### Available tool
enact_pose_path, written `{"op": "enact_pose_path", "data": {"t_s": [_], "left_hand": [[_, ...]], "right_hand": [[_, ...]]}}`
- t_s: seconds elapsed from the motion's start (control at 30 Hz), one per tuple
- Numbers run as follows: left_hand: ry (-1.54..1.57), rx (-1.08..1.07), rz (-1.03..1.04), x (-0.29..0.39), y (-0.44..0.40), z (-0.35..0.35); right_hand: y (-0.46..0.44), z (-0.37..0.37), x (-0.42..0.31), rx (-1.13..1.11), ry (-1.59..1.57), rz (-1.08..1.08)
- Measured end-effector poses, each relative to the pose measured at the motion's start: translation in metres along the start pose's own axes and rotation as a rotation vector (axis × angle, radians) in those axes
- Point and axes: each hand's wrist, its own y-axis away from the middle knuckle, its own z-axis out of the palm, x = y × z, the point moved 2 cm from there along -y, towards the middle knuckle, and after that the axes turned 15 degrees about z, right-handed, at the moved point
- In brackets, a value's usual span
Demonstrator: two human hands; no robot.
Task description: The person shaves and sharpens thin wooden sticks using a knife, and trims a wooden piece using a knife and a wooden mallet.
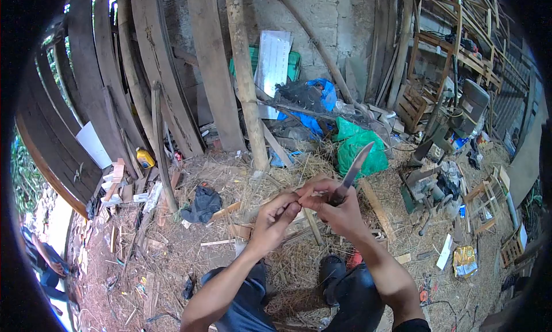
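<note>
A knife [357, 166] with a long, stained blade points up and to the right out of my right hand [333, 208], whose fingers are wrapped round its handle. My left hand [276, 220] meets the right one at the fingertips, its thumb and fingers pinched together. Whatever lies between the fingertips is too small to make out. Both hands are held above the straw-strewn ground, in front of my knees.
Behind stand a wooden post [246, 84], a green bag [359, 151] and leaning boards [215, 73]. A black bag [203, 204] and yellow bottle [145, 157] lie left. Metal equipment [471, 105] stands right. Part of another person [49, 263] shows at the far left.
</note>
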Motion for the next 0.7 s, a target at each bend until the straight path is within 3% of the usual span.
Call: {"op": "enact_pose_path", "data": {"t_s": [0.3, 0.43, 0.5, 0.53, 0.57, 0.6, 0.67, 0.7], "left_hand": [[0.235, -0.003, 0.009, -0.006, 0.006, -0.009], [0.243, -0.037, 0.067, 0.001, 0.004, -0.006], [0.067, 0.027, 0.031, 0.004, 0.002, 0.0], [0.069, 0.027, 0.033, -0.001, 0.002, 0.002], [-0.208, -0.047, 0.091, -0.011, 0.001, 0.003], [-0.486, -0.121, 0.15, -0.02, 0.001, 0.005], [-0.41, -0.099, 0.112, -0.025, 0.008, 0.01], [-0.386, -0.132, -0.053, -0.023, 0.01, 0.013]], "right_hand": [[0.006, 0.01, 0.0, -0.049, 0.168, -0.186], [0.007, 0.01, 0.002, -0.051, 0.165, -0.203], [0.003, 0.007, 0.003, -0.036, 0.119, -0.197], [0.0, 0.002, 0.0, 0.115, 0.002, -0.198], [-0.003, -0.005, -0.003, 0.266, -0.117, -0.198], [-0.008, -0.013, -0.007, 0.268, -0.115, -0.199], [-0.016, -0.047, -0.002, 0.688, -0.181, 0.043], [-0.018, -0.059, 0.003, 0.687, -0.178, 0.039]]}}
